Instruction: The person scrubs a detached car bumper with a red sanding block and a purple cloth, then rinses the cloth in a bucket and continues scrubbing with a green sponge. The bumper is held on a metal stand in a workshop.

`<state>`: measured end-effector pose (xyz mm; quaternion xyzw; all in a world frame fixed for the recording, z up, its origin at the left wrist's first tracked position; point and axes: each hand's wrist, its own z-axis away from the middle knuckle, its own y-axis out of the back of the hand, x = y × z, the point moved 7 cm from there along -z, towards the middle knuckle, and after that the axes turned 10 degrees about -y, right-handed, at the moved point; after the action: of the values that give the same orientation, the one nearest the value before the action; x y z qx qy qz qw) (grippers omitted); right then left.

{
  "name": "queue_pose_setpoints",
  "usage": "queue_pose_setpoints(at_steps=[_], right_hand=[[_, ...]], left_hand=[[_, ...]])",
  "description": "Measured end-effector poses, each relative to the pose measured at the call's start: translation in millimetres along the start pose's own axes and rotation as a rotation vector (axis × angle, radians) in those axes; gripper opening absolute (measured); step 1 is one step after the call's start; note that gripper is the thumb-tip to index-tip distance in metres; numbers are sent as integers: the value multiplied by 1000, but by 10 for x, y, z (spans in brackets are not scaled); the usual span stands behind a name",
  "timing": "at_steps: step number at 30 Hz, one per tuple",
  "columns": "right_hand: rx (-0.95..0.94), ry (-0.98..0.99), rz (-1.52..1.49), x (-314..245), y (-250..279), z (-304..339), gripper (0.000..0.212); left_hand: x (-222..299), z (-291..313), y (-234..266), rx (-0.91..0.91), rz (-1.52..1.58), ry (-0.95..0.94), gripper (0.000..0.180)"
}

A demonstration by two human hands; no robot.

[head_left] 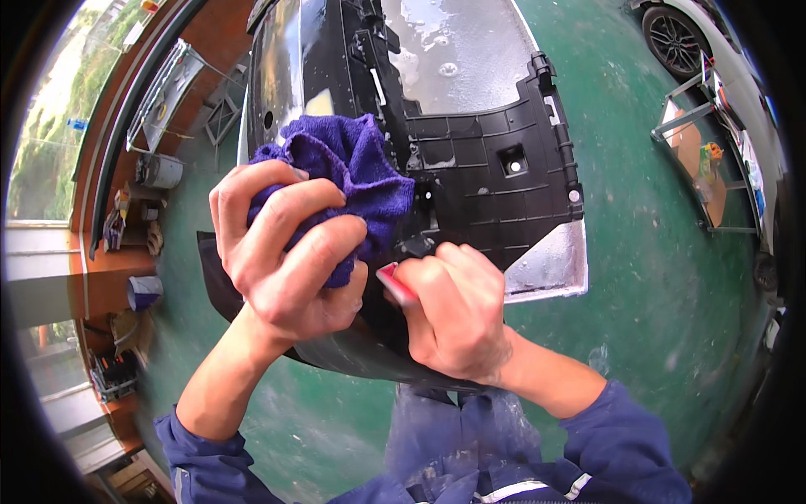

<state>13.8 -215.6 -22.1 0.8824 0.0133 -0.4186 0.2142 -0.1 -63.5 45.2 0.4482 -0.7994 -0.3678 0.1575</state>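
Observation:
A bunched purple cloth (353, 168) is gripped in my left hand (290, 252), its fingers curled over it. The cloth hangs over a black plastic car bumper (495, 202) and hides part of it. Just right of the cloth, my right hand (457, 311) is closed round a small flat piece with red and white on it (397, 284); most of that piece is hidden in the fist, so its kind does not show. Both hands are above the bumper's near end. Whether the red and white piece touches the bumper, I cannot tell.
Under the bumper is a pale metallic tabletop (550, 265) with wet spots. A metal-framed cart (714, 168) stands at the right, near a car wheel (674, 40). Along the left wall are a bucket (144, 292), a metal can (159, 170) and a metal rack (164, 97).

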Motion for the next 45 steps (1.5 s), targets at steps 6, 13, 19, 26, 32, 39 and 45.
queue_pose_setpoints(at_steps=[6,13,19,26,32,39,45], right_hand=[[-113,92,202,-215,47,623,18],[-85,18,205,-183,71,660,23],[98,1,290,-190,-51,-13,20],[-33,72,286,-246,-16,224,22],[-34,62,289,-278,-7,624,22],[52,25,316,-263,-138,126,23],[-15,65,356,-295,59,544,13]], left_hand=[[-6,42,28,53,-11,40,36],[-38,81,67,83,64,66,40],[-63,110,67,127,47,92,49],[-64,111,70,143,71,145,52],[-103,173,99,183,97,131,56],[-91,212,97,202,57,134,55],[-49,159,110,206,88,139,54]])
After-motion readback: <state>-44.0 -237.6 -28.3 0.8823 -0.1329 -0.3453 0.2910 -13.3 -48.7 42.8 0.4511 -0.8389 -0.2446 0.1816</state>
